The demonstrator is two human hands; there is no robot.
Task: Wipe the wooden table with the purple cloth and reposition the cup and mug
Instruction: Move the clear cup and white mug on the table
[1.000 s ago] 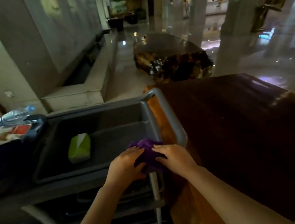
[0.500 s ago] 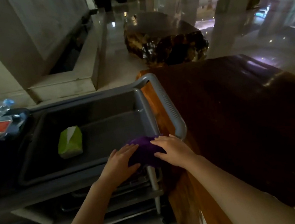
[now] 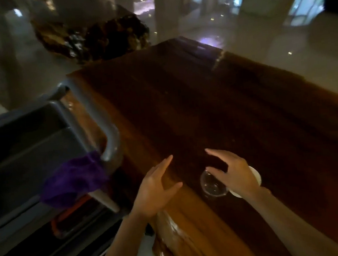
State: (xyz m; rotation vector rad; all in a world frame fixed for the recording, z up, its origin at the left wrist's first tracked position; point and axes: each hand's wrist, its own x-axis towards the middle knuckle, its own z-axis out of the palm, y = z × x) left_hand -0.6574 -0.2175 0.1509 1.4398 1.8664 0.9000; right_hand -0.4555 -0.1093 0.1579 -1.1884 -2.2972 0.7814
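- Head view: both hands are empty and spread over the near end of the wooden table [image 3: 214,106]. The left hand [image 3: 153,189] hovers with fingers loose and thumb out, gripping nothing.
- The right hand [image 3: 233,174] is open and curved, held just over the clear plastic cup [image 3: 212,183], whose rim shows under its thumb. A white mug [image 3: 256,178] sits just beyond, mostly hidden by the same hand.
- The purple cloth [image 3: 73,181] hangs off to the left of the left hand, draped over the corner of the grey cart [image 3: 28,143] by its handle [image 3: 110,143], out of either grasp.
- The step in hand looks like repositioning the cup and mug, with the cloth laid aside on the cart.
- Next, the right hand likely needs to lower and close round the cup; it looks light and thin-walled, so a gentle grip suits. Whether it holds liquid cannot be told.
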